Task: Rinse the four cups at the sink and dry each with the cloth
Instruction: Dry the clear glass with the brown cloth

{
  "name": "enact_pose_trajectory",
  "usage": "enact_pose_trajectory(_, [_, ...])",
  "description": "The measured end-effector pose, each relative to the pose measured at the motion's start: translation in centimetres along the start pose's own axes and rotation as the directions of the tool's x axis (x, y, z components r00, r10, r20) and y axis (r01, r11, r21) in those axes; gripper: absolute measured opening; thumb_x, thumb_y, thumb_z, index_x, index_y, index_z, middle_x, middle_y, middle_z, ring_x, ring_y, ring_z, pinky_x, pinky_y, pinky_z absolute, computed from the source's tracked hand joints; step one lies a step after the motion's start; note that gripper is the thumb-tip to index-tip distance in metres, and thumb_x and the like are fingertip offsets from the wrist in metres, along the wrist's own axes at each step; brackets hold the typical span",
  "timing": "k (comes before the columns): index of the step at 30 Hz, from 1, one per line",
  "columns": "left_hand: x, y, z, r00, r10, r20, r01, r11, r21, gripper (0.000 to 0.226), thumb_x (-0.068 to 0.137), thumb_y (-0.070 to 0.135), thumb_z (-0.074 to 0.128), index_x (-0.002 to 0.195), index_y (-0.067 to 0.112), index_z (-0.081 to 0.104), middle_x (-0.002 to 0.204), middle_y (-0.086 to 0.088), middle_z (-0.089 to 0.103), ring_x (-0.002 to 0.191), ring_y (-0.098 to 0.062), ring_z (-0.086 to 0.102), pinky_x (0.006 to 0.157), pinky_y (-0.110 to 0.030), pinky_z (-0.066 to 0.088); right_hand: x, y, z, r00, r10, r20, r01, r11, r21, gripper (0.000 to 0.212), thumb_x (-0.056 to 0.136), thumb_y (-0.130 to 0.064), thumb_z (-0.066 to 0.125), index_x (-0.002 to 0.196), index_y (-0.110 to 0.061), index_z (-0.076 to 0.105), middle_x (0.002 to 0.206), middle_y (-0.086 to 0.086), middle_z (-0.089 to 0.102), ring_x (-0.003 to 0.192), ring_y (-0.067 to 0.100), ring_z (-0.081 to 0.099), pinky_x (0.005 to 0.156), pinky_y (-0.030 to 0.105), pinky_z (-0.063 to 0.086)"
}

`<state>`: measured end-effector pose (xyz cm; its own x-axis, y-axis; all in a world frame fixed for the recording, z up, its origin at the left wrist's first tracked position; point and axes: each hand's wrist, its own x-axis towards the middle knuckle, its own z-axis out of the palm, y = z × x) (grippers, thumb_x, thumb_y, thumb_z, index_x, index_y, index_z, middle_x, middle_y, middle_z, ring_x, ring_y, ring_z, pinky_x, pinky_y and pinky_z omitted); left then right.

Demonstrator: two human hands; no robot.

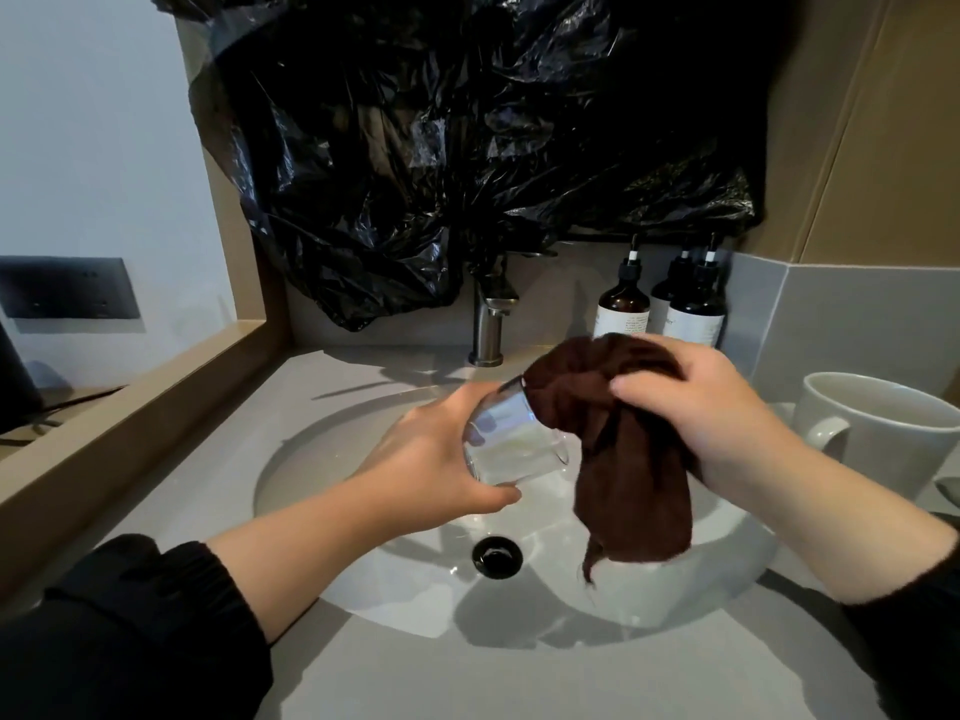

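My left hand [434, 457] grips a clear glass cup [511, 439] tilted on its side above the white sink basin [322, 454]. My right hand [711, 407] clutches a dark brown cloth [623, 459] bunched against the cup's upper end, with the rest of the cloth hanging down over the basin. A white mug [893, 439] stands upright on the counter at the right edge, handle towards me. No other cups are in view.
A metal faucet [488, 324] rises behind the basin, with no water visibly running. Dark pump bottles [623, 298] stand at the back right. A black plastic bag [467, 148] covers the wall above. The drain [497, 557] sits low in the basin.
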<state>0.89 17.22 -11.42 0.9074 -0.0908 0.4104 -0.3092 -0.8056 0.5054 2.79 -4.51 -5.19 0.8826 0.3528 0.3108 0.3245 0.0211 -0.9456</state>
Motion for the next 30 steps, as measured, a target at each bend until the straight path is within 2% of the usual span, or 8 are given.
enact_pose_trajectory(2, [0.0, 0.1, 0.1, 1.0, -0.009, 0.015, 0.009, 0.998, -0.063, 0.092, 0.055, 0.052, 0.079, 0.135, 0.043, 0.034, 0.112, 0.016, 0.06, 0.102, -0.004, 0.058, 0.09, -0.032, 0.052, -0.7, 0.2, 0.0, 0.954, -0.193, 0.231, 0.281, 0.844, -0.457, 0.049, 0.075, 0.011, 0.055, 0.093, -0.031, 0.072, 0.09, -0.018, 0.072, 0.085, -0.002, 0.065, 0.073, 0.011, 0.049])
enact_pose_trajectory(4, [-0.1, 0.4, 0.2, 0.999, 0.005, 0.053, -0.002, 0.998, -0.064, 0.092, 0.056, 0.05, 0.08, 0.136, 0.042, 0.036, 0.113, 0.015, 0.06, 0.099, -0.006, 0.059, 0.089, -0.032, 0.053, -0.6, 1.6, -0.4, 0.906, -0.149, 0.396, 0.396, 0.63, -0.668, 0.057, 0.072, 0.013, 0.051, 0.099, -0.032, 0.071, 0.097, -0.018, 0.068, 0.097, 0.002, 0.06, 0.087, 0.023, 0.049])
enact_pose_trajectory(7, [-0.3, 0.9, 0.0, 0.995, -0.009, 0.1, 0.018, 0.996, -0.085, 0.093, 0.061, 0.045, 0.083, 0.139, 0.043, 0.034, 0.112, 0.017, 0.057, 0.095, -0.001, 0.06, 0.086, -0.026, 0.053, 0.4, 2.6, -1.8, 0.934, -0.271, 0.233, 0.348, 0.53, -0.773, 0.057, 0.067, 0.015, 0.048, 0.099, -0.025, 0.072, 0.099, -0.013, 0.064, 0.104, 0.012, 0.055, 0.096, 0.037, 0.044])
enact_pose_trajectory(10, [-0.3, 1.5, 0.0, 0.996, -0.032, 0.079, 0.042, 0.991, -0.127, 0.088, 0.062, 0.039, 0.085, 0.136, 0.04, 0.037, 0.107, 0.02, 0.055, 0.091, 0.009, 0.058, 0.08, -0.014, 0.049, 0.5, 2.2, -2.1, 0.906, -0.422, 0.025, 0.284, 0.564, -0.775, 0.052, 0.068, 0.015, 0.052, 0.103, -0.02, 0.071, 0.097, -0.012, 0.06, 0.102, 0.011, 0.052, 0.095, 0.017, 0.038])
enact_pose_trajectory(15, [-0.7, 3.3, 0.3, 0.997, -0.039, 0.066, 0.052, 0.978, -0.203, 0.081, 0.063, 0.036, 0.085, 0.13, 0.043, 0.039, 0.107, 0.019, 0.058, 0.092, 0.005, 0.062, 0.076, -0.01, 0.049, -1.1, 2.5, -0.9, 0.86, -0.438, 0.261, 0.441, 0.383, -0.812, 0.046, 0.068, 0.012, 0.059, 0.1, -0.018, 0.071, 0.099, -0.004, 0.064, 0.097, 0.02, 0.052, 0.083, 0.036, 0.046])
enact_pose_trajectory(20, [-0.9, 5.2, -0.3, 0.994, -0.093, 0.048, 0.105, 0.903, -0.418, 0.054, 0.065, 0.021, 0.085, 0.109, 0.031, 0.054, 0.102, 0.0, 0.063, 0.081, -0.01, 0.064, 0.06, -0.023, 0.055, -0.9, 0.7, -2.6, 0.889, -0.227, -0.398, -0.033, 0.834, -0.55, 0.039, 0.075, 0.01, 0.049, 0.092, -0.018, 0.07, 0.088, -0.003, 0.065, 0.09, 0.018, 0.058, 0.075, 0.023, 0.041])
enact_pose_trajectory(25, [0.2, 9.2, -0.4, 0.996, -0.085, 0.023, 0.083, 0.818, -0.569, 0.048, 0.069, 0.019, 0.083, 0.108, 0.025, 0.057, 0.099, 0.004, 0.066, 0.083, -0.011, 0.066, 0.064, -0.021, 0.056, -2.6, -1.7, -2.6, 0.94, 0.139, -0.31, -0.124, 0.99, 0.066, 0.035, 0.079, 0.013, 0.046, 0.083, -0.011, 0.07, 0.079, 0.016, 0.066, 0.076, 0.029, 0.061, 0.074, 0.036, 0.05])
enact_pose_trajectory(30, [3.7, 13.5, -0.5, 1.0, -0.014, 0.022, 0.024, 0.845, -0.534, 0.056, 0.057, 0.03, 0.089, 0.105, 0.023, 0.062, 0.101, 0.003, 0.071, 0.094, -0.014, 0.068, 0.09, -0.039, 0.054, -2.7, -6.4, -6.2, 0.911, 0.034, -0.412, -0.021, 0.999, 0.037, 0.036, 0.077, 0.013, 0.045, 0.079, -0.012, 0.072, 0.073, 0.012, 0.065, 0.068, 0.024, 0.059, 0.066, 0.029, 0.048])
